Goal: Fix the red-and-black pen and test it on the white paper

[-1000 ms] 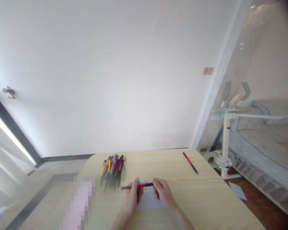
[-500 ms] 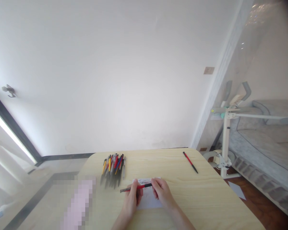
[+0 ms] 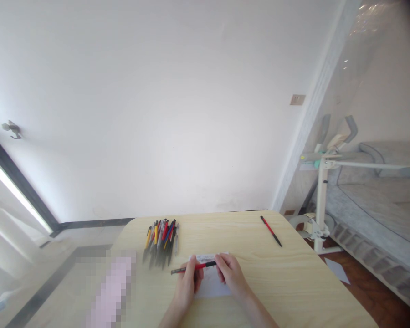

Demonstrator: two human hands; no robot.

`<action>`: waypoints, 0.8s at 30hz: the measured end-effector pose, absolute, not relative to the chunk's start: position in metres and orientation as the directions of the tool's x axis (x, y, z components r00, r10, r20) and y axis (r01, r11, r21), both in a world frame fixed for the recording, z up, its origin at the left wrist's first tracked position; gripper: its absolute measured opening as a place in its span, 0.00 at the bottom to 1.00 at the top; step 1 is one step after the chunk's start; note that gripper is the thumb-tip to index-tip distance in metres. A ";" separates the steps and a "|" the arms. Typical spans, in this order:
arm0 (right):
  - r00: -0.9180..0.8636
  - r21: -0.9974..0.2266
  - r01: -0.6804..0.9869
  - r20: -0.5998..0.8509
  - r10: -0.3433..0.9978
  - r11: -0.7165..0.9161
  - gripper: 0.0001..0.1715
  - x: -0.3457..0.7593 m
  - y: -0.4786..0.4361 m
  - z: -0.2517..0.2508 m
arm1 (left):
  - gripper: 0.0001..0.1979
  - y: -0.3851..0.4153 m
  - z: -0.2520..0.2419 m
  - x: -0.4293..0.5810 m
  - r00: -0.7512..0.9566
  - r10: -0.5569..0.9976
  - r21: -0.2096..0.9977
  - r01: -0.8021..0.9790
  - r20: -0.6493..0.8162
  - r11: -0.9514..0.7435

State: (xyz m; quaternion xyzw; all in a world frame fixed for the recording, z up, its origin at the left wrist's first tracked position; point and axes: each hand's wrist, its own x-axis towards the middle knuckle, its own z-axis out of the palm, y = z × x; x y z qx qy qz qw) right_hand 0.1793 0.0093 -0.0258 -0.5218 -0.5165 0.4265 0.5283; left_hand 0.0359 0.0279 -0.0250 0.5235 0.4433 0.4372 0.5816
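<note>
Both my hands hold one red and black pen (image 3: 202, 265) level above a white sheet of paper (image 3: 212, 283) on the light wooden table (image 3: 294, 282). My left hand (image 3: 188, 284) pinches the pen near its middle, fingers closed. My right hand (image 3: 229, 274) grips the pen's black right end, fingers closed. The pen's dark tip points left, toward a bundle of several coloured pens (image 3: 161, 238) lying a little beyond my left hand.
A single red and black pen (image 3: 271, 231) lies near the table's far right corner. A pink blurred patch (image 3: 111, 291) covers the table's left part. A white stand (image 3: 321, 205) and a grey bed (image 3: 379, 200) are on the right, past the table edge.
The pen's left end has dropped slightly and both hands have shifted a little; otherwise the scene is the same.
</note>
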 end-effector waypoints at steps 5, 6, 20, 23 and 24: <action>0.101 -0.993 0.082 0.095 0.990 0.087 0.28 0.179 0.008 -0.026 | 0.29 0.028 -0.025 0.037 0.217 0.974 0.995 -0.055 -0.064 0.078; 0.099 -0.992 0.083 0.098 0.990 0.090 0.28 0.179 0.008 -0.026 | 0.29 0.028 -0.026 0.037 0.213 0.975 0.995 -0.059 -0.065 0.080; 0.142 -0.997 0.014 0.078 0.987 0.077 0.28 0.181 0.011 -0.028 | 0.27 0.017 -0.010 0.031 0.163 0.987 1.000 0.028 -0.014 0.009; 0.191 -0.996 -0.056 0.059 0.980 0.071 0.28 0.184 0.013 -0.028 | 0.24 0.004 0.004 -0.004 0.122 0.991 0.997 0.043 0.058 -0.064; 0.204 -0.994 -0.071 0.063 0.977 0.079 0.28 0.185 0.013 -0.027 | 0.23 -0.001 0.008 -0.021 0.051 0.996 0.994 0.081 0.076 -0.080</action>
